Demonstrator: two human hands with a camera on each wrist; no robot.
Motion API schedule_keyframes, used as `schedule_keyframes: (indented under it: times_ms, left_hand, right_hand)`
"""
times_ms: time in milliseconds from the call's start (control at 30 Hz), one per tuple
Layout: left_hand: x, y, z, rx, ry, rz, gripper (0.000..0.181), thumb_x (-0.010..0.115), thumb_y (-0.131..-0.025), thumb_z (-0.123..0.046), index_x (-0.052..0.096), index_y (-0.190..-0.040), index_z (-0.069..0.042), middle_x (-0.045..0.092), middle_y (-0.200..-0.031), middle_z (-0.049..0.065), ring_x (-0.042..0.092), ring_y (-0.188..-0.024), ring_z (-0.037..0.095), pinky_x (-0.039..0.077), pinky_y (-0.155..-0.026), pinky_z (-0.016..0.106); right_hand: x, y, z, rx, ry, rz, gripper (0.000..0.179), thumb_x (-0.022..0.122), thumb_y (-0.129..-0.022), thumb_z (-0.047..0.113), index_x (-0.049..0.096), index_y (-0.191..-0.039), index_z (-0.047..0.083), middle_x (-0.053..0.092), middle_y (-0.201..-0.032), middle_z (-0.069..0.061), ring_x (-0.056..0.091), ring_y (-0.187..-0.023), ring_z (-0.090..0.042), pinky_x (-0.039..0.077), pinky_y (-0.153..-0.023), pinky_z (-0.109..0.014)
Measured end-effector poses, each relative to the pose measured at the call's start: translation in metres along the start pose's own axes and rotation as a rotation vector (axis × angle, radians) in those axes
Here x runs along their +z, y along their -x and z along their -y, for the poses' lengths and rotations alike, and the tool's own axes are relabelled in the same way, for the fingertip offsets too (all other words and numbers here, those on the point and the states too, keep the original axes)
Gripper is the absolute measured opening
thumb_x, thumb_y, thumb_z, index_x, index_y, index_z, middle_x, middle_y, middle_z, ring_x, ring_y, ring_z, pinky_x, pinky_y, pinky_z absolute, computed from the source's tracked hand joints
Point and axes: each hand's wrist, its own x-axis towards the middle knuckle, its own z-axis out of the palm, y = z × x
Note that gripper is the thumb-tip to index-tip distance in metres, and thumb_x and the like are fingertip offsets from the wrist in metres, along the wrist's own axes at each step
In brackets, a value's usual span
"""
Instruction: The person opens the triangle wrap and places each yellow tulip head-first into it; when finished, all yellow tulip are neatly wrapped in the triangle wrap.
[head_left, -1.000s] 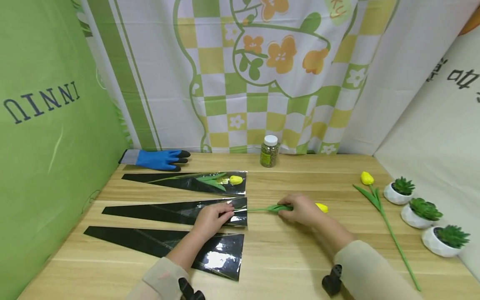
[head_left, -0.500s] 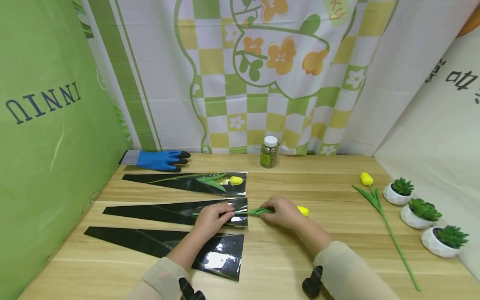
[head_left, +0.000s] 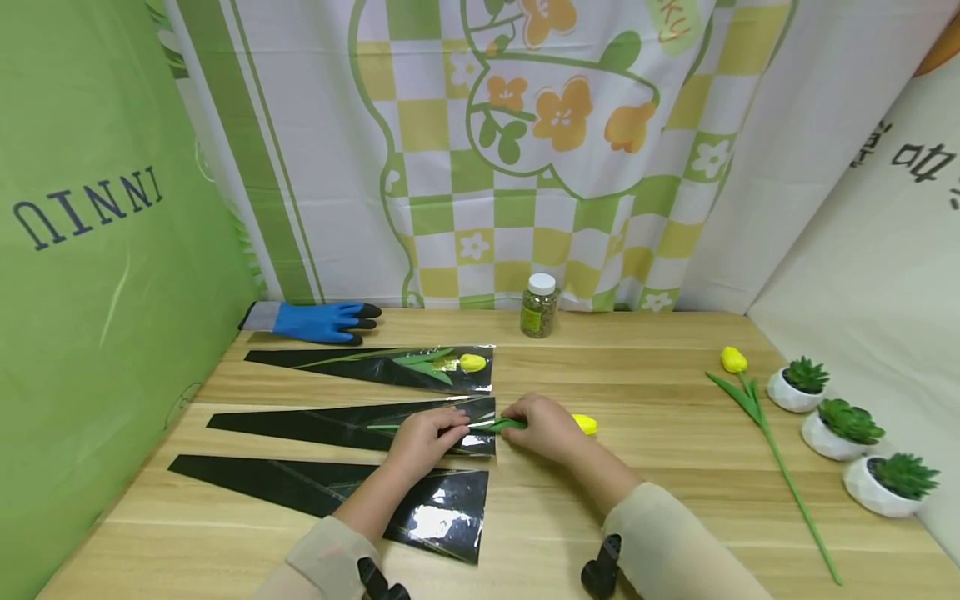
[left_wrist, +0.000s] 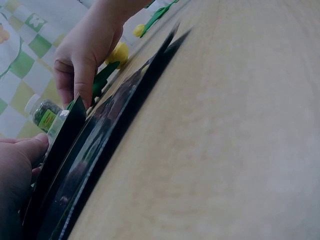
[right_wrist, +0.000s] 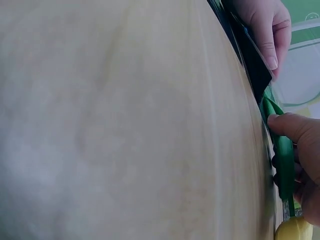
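My right hand (head_left: 549, 428) pinches a yellow artificial tulip (head_left: 585, 424) by its green leaves. The bloom points right, and the stem runs left inside the middle black-and-clear flower sleeve (head_left: 292, 423). Near that sleeve's wide right end, my left hand (head_left: 422, 440) pinches the raised upper layer between thumb and fingers. In the right wrist view the tulip's leaves (right_wrist: 285, 160) enter the sleeve mouth beside the right thumb. Seen from the left wrist, the sleeve's edge (left_wrist: 65, 132) stands up off the layer below. My left hand hides part of the stem.
Behind lies a sleeve (head_left: 360, 363) with a tulip in it; in front, another flat sleeve (head_left: 442, 508). A blue glove (head_left: 315, 322) and a jar (head_left: 539, 307) stand at the back. Right are a loose tulip (head_left: 780, 462) and three potted succulents (head_left: 843, 429).
My right hand has moved left with the tulip, and its stem has slid deeper into the middle sleeve. My left hand has stayed in place on the sleeve.
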Motion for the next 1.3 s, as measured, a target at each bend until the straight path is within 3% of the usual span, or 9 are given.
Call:
schedule_keyframes:
  times_ms: [333, 533, 667, 800, 1033, 1300]
  left_hand:
    - [0.0, 0.001, 0.0, -0.01, 0.012, -0.001, 0.02, 0.07, -0.091, -0.02, 0.077, -0.106, -0.011, 0.073, -0.116, 0.004, 0.066, -0.116, 0.024, 0.05, -0.103, 0.044]
    - [0.002, 0.0, 0.002, -0.004, -0.009, 0.003, 0.021, 0.07, -0.091, -0.022, 0.077, -0.108, -0.013, 0.073, -0.115, 0.003, 0.066, -0.116, 0.023, 0.051, -0.102, 0.044]
    - [0.002, 0.0, 0.002, -0.006, -0.011, 0.009, 0.021, 0.069, -0.091, -0.023, 0.077, -0.108, -0.013, 0.073, -0.116, 0.003, 0.066, -0.117, 0.023, 0.05, -0.103, 0.044]
    - [0.002, 0.0, 0.003, -0.012, -0.004, 0.011, 0.022, 0.069, -0.092, -0.024, 0.077, -0.109, -0.013, 0.073, -0.117, 0.003, 0.065, -0.118, 0.024, 0.05, -0.104, 0.045]
    - [0.003, 0.001, 0.004, -0.012, 0.0, 0.005, 0.021, 0.069, -0.091, -0.023, 0.077, -0.108, -0.013, 0.073, -0.116, 0.003, 0.065, -0.117, 0.024, 0.05, -0.104, 0.045]
    - [0.003, 0.0, 0.004, -0.007, 0.001, 0.001, 0.021, 0.069, -0.091, -0.023, 0.077, -0.108, -0.013, 0.073, -0.117, 0.004, 0.065, -0.117, 0.024, 0.05, -0.103, 0.045]
  right_hand:
    - [-0.016, 0.008, -0.001, 0.004, 0.004, 0.03, 0.04, 0.077, -0.084, 0.024, 0.069, -0.119, 0.007, 0.07, -0.116, -0.009, 0.066, -0.106, -0.027, 0.053, -0.096, -0.046]
    - [-0.034, 0.022, -0.018, 0.045, -0.112, 0.007, 0.043, 0.073, -0.088, 0.024, 0.064, -0.126, 0.006, 0.063, -0.131, -0.014, 0.056, -0.125, -0.038, 0.044, -0.107, -0.056]
    - [-0.045, 0.032, -0.037, 0.059, -0.202, -0.024, 0.042, 0.071, -0.09, 0.019, 0.062, -0.127, 0.002, 0.06, -0.133, -0.02, 0.053, -0.125, -0.042, 0.042, -0.107, -0.059]
    - [-0.055, 0.042, -0.055, 0.085, -0.283, -0.027, 0.044, 0.072, -0.09, 0.016, 0.061, -0.128, -0.002, 0.062, -0.129, -0.022, 0.055, -0.119, -0.041, 0.046, -0.103, -0.056]
    - [-0.061, 0.055, -0.077, 0.224, -0.4, 0.032, 0.052, 0.076, -0.086, 0.022, 0.059, -0.13, -0.001, 0.062, -0.126, -0.019, 0.059, -0.108, -0.028, 0.052, -0.092, -0.041]
    - [-0.057, 0.057, -0.088, 0.2, -0.457, 0.032, 0.048, 0.077, -0.084, 0.015, 0.061, -0.124, -0.006, 0.066, -0.12, -0.022, 0.062, -0.101, -0.019, 0.051, -0.082, -0.019]
